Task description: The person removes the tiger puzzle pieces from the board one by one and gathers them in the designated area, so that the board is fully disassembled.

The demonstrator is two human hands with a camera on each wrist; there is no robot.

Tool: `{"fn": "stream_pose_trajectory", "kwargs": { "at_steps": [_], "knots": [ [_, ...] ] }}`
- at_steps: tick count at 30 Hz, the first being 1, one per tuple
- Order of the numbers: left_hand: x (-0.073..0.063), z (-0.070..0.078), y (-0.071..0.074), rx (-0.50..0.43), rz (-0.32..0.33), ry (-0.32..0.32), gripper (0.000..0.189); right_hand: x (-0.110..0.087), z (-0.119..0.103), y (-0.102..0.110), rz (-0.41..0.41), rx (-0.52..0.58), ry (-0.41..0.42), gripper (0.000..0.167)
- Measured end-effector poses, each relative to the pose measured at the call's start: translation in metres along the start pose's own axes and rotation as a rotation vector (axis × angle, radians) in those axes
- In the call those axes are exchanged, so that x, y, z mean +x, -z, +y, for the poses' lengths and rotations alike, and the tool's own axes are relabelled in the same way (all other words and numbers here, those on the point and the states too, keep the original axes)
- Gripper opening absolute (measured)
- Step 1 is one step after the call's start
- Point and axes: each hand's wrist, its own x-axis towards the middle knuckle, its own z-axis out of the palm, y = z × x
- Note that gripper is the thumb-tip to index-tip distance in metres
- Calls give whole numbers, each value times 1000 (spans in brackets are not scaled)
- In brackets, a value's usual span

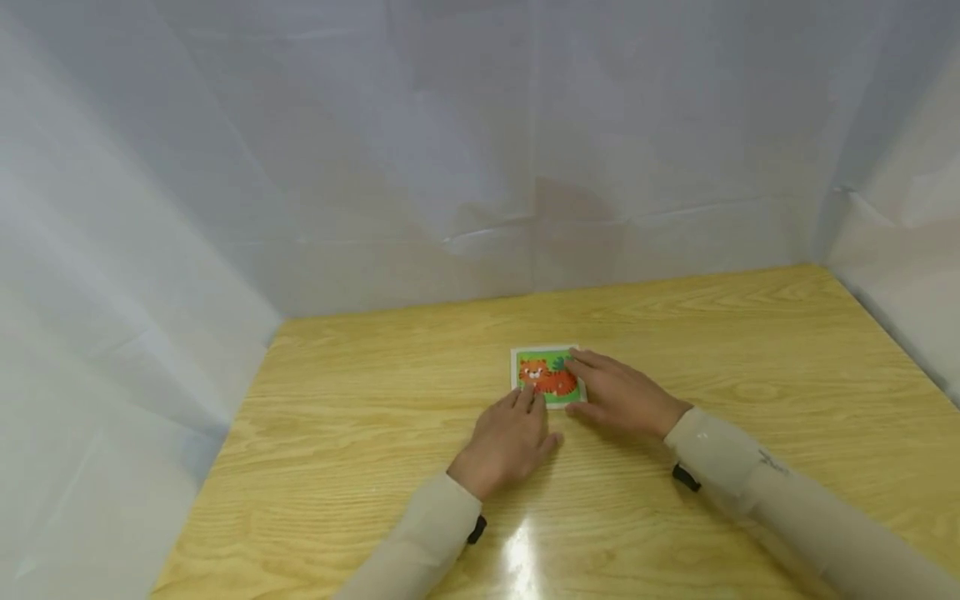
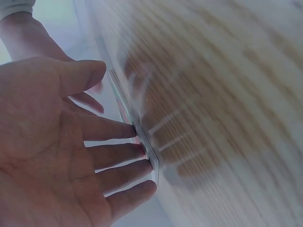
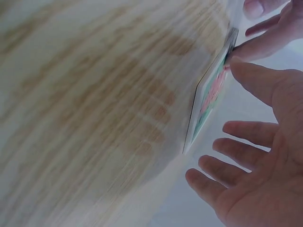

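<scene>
Head view: left hand (image 1: 506, 442) and right hand (image 1: 626, 396), fingers extended and grasping nothing, are framing the tiger picture board (image 1: 555, 383) lying on the wooden table (image 1: 337, 433), where light, even touch is probably working best.

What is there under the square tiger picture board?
The wood-grain tabletop shows around the square tiger picture board. The patch directly beneath is covered, so whether anything else lies there cannot be seen.
</scene>
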Motion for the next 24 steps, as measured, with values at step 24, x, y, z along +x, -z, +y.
{"fn": "stream_pose_trajectory", "kwargs": {
  "at_steps": [24],
  "knots": [
    [-6, -14, 14, -165, 130, 52, 52, 13, 7, -5, -137, 35, -33, 62]
  ]
}}
